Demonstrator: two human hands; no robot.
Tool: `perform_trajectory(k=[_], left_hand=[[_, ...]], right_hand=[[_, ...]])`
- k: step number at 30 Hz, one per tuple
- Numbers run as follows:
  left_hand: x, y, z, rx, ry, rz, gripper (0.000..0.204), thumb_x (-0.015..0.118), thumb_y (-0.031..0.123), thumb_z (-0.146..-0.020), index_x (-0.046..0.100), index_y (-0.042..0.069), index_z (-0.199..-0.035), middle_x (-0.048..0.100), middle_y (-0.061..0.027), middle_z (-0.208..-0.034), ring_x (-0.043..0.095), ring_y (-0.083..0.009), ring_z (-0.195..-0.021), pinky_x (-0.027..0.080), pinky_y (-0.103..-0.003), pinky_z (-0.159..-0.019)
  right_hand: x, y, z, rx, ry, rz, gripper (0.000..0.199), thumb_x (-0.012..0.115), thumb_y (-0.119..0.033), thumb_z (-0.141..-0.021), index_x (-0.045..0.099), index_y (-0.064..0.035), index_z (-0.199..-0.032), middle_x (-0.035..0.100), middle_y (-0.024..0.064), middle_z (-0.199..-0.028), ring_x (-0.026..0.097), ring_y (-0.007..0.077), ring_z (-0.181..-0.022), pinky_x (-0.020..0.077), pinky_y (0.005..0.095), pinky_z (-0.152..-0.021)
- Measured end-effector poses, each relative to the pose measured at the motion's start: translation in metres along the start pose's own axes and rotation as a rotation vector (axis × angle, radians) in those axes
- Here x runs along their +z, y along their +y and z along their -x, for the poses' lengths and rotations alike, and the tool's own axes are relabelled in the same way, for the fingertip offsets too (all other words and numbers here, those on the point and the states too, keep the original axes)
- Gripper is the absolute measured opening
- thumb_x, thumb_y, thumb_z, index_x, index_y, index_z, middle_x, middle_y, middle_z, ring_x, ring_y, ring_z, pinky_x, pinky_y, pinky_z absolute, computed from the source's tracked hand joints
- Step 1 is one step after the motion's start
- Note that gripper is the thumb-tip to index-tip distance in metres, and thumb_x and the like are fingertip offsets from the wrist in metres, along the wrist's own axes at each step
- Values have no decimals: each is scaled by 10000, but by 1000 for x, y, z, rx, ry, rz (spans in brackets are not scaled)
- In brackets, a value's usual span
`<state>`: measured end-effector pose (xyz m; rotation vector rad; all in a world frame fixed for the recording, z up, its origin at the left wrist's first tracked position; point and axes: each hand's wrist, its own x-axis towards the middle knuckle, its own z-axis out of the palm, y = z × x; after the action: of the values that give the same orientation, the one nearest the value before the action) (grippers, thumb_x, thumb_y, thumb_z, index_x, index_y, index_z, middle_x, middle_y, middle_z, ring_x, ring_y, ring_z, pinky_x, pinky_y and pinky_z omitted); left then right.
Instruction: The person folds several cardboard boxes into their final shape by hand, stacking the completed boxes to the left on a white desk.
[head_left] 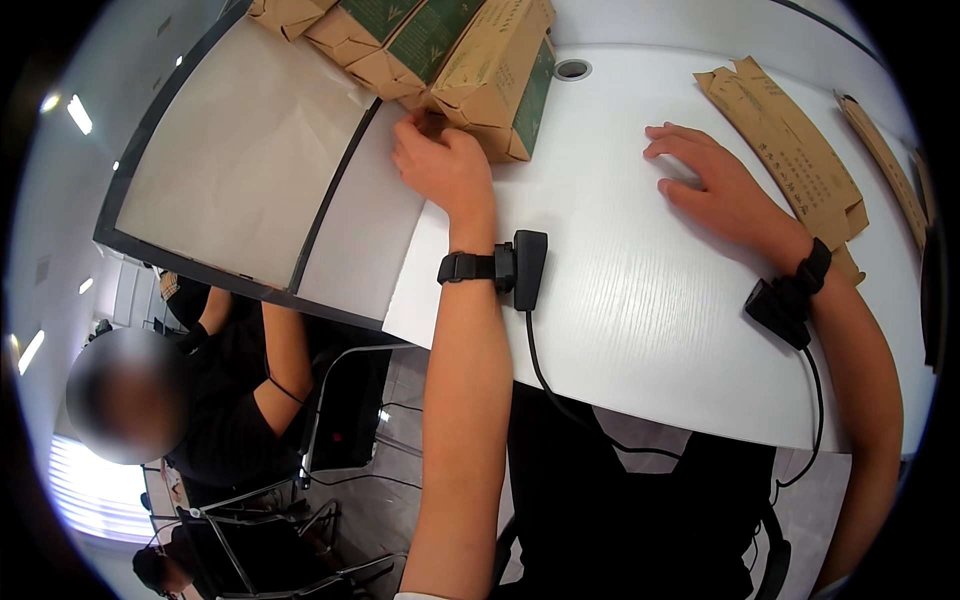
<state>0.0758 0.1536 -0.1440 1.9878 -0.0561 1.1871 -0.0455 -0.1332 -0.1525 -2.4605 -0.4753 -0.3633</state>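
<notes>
Several filled-out brown and green paper bags lie in a row at the top of the table. My left hand (445, 170) is at the near end of the rightmost paper bag (490, 75), its fingers curled against the lower corner; the bag partly hides the fingertips. My right hand (715, 185) hovers or rests over the white tabletop, fingers apart and slightly bent, with nothing in it. Just right of that hand lies a flattened brown paper bag (790, 140). Each wrist wears a black strap with a small cabled device.
A dark-framed partition panel (230, 150) stands along the table's left side. A round cable hole (572, 69) is set in the white table (600, 290). More flat brown packaging (880, 160) is at the far right. At left, a person in black (225, 400) sits near metal-framed chairs.
</notes>
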Motion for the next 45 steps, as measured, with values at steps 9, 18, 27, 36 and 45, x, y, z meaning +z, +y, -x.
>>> perform_trajectory(k=[9,18,27,36,45], left_hand=[[5,-7,0,99,29,-104,530,500,20,-795,581,-14,-1318,564,-213,-1175,494,-405,-1098,403,-486,-979],[4,-3,-1,68,45,84,425,486,-8,-796,570,-48,-1211,555,-223,-1192,498,-395,-1090,401,-485,-968],[0,6,0,-23,23,209,395,468,-27,-804,546,-62,-1190,577,-193,-1110,526,-349,-1050,425,-456,-951],[-5,9,2,-128,101,135,298,477,-35,-815,515,-73,-1108,571,-205,-1071,527,-353,-1009,435,-453,-905],[-2,5,1,-169,84,128,253,488,-25,-802,494,-51,-1054,578,-210,-1054,510,-370,-982,419,-475,-878]], right_hand=[[0,-1,0,-1,7,1,307,609,-157,-922,620,-74,-1218,560,142,-1466,411,323,-1453,352,418,-1183],[2,3,0,-9,15,-17,320,614,-167,-915,619,-71,-1221,562,142,-1462,414,334,-1449,353,421,-1182],[2,5,0,-21,19,-10,321,613,-170,-920,617,-72,-1225,562,138,-1462,415,330,-1448,354,421,-1181],[3,6,0,-27,11,-60,336,620,-172,-918,612,-72,-1238,558,144,-1463,415,335,-1445,362,421,-1169],[1,3,0,-32,13,-25,314,619,-158,-911,625,-58,-1209,558,159,-1459,418,345,-1443,371,428,-1161]])
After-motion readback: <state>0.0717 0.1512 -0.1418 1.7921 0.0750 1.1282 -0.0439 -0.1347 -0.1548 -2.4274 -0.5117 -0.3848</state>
